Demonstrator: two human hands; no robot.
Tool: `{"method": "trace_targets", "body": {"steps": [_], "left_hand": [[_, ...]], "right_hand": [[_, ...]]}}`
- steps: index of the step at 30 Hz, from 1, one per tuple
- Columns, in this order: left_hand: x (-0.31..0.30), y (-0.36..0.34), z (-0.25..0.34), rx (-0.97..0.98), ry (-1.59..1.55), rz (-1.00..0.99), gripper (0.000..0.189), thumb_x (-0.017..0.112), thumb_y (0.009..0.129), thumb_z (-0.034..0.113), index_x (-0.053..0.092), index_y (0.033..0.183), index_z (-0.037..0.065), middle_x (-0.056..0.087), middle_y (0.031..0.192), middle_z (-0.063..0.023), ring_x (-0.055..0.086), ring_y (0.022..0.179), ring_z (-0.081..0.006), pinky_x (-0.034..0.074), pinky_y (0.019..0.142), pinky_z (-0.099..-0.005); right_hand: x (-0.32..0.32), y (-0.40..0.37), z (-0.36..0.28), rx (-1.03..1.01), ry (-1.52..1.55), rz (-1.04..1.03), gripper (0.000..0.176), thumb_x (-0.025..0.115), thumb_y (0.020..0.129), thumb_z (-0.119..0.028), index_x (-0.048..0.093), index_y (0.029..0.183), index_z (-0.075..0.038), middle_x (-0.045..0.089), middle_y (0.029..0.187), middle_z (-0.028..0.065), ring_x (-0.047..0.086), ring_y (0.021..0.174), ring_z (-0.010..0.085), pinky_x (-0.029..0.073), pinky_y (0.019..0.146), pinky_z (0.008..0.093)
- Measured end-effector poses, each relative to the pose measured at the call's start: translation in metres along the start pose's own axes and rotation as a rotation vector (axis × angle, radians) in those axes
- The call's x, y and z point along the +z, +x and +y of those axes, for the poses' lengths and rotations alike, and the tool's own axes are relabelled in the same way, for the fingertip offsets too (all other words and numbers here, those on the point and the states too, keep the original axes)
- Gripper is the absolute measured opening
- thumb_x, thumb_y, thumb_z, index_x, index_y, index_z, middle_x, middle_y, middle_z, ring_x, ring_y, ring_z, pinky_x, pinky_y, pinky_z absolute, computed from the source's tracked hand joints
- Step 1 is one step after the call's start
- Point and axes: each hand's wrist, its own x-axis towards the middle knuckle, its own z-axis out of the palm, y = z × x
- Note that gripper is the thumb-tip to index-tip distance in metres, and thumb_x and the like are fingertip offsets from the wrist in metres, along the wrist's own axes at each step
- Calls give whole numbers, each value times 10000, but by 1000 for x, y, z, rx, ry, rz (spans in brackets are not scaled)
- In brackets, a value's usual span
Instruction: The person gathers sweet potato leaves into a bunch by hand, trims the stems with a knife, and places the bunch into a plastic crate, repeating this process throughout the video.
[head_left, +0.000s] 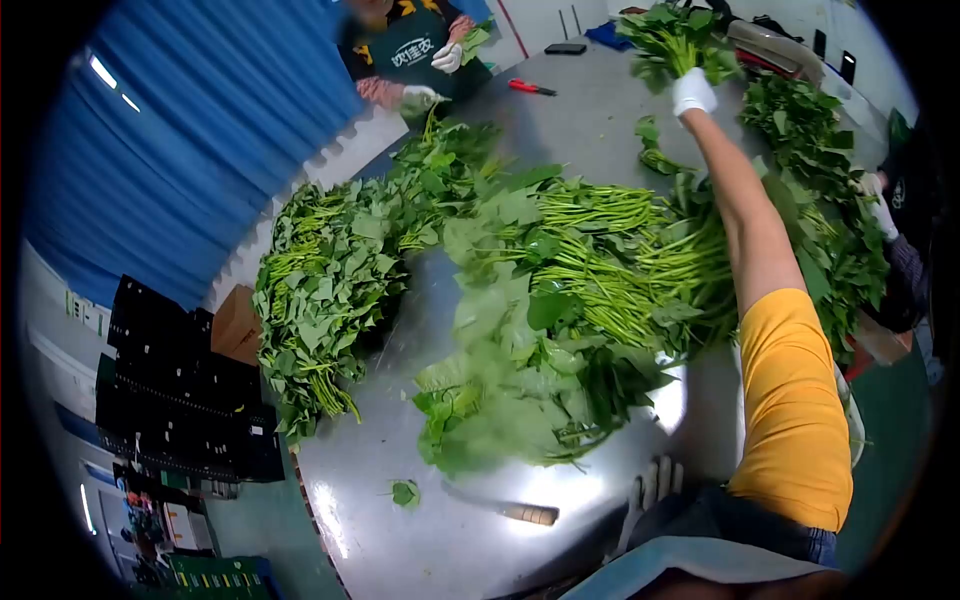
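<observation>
Pale cloth [690,556] comes closest, worn right at the table's near edge, and just beside it is the left hand [656,484], gloved, fingers a little apart, nothing seen in them. Out goes the right hand [694,93], at the end of a long bare forearm, pinched around the stems of a bunch of greens [682,48] up by the far right corner of the table [385,455]! Behind that arm, a big pile of stems [610,260] covers the middle, and a leafy heap [325,290] hugs the left edge. Near edge: a wooden handle [531,514] and one loose leaf [405,493]. Far edge: a red cutter [531,88], a phone [566,48], and a co-worker [415,50] in white gloves, holding leaves.
</observation>
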Motion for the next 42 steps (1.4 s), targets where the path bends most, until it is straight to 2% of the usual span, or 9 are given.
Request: {"method": "trace_targets", "body": {"steps": [9, 14, 19, 22, 25, 30, 33, 39, 42], "left_hand": [[-9, 20, -18, 0, -64, -14, 525, 341, 896, 265, 342, 1364, 27, 323, 1422, -185, 314, 1321, -309, 287, 1047, -437], [0, 2, -8, 8, -59, 68, 534, 354, 879, 239, 334, 1366, 21, 343, 1412, -179, 328, 1314, -311, 290, 1049, -425], [-5, -1, -12, -56, -92, 83, 553, 351, 876, 255, 324, 1363, -8, 332, 1422, -180, 311, 1328, -302, 264, 1069, -436], [21, 0, -6, -29, -166, 400, 548, 353, 860, 197, 321, 1346, -55, 329, 1404, -221, 285, 1332, -354, 241, 1084, -427], [-5, -18, -23, 124, -528, 396, 672, 557, 783, 285, 357, 1308, -83, 351, 1375, -239, 286, 1314, -377, 249, 1070, -434], [5, -90, -45, 136, -498, 369, 227, 613, 757, 258, 548, 643, 73, 538, 699, -72, 528, 700, -268, 422, 638, -377], [-6, -214, -82, -107, -453, 703, 235, 626, 765, 226, 534, 602, 83, 517, 642, -65, 515, 635, -244, 405, 585, -376], [80, -456, -125, -1105, -236, 626, 215, 599, 807, 240, 596, 705, 51, 574, 740, -103, 554, 756, -292, 446, 710, -382], [139, -571, -99, -1673, -146, 149, 125, 573, 744, 141, 652, 802, 63, 637, 785, -140, 622, 772, -305, 506, 693, -403]], "right_hand": [[35, -21, 84, 164, -644, -772, 684, 607, 756, -590, 541, 1243, -114, 529, 1286, 99, 510, 1173, 302, 435, 916, 444], [-2, -33, 38, -11, -545, -438, 416, 476, 865, -230, 531, 1236, -50, 463, 1328, 176, 465, 1221, 308, 399, 971, 427], [-61, -104, -37, -794, -89, -173, 397, 582, 833, -193, 512, 1200, -58, 527, 1178, 180, 515, 1094, 325, 435, 902, 397], [-148, -267, -52, -1037, 423, -539, 412, 539, 814, -4, 495, 1222, -43, 501, 1228, 165, 489, 1152, 302, 397, 958, 376], [-264, -426, -34, -1298, 192, -605, 503, 587, 706, 12, 516, 1202, -37, 493, 1229, 177, 448, 1170, 351, 335, 990, 424], [-299, -574, 55, -802, 530, -547, 443, 543, 829, -92, 461, 1256, -11, 453, 1249, 210, 422, 1182, 356, 315, 996, 417], [-303, -619, 63, -1055, 383, -496, 494, 528, 863, -235, 425, 1279, 10, 440, 1250, 231, 408, 1191, 370, 309, 999, 430], [-274, -633, 67, -1148, 269, -406, 539, 495, 905, -379, 436, 1275, 9, 480, 1248, 204, 466, 1147, 357, 368, 966, 426], [-248, -638, 60, -1133, 522, -300, 504, 450, 929, -339, 462, 1231, 64, 516, 1180, 241, 502, 1073, 402, 387, 955, 439]]}}
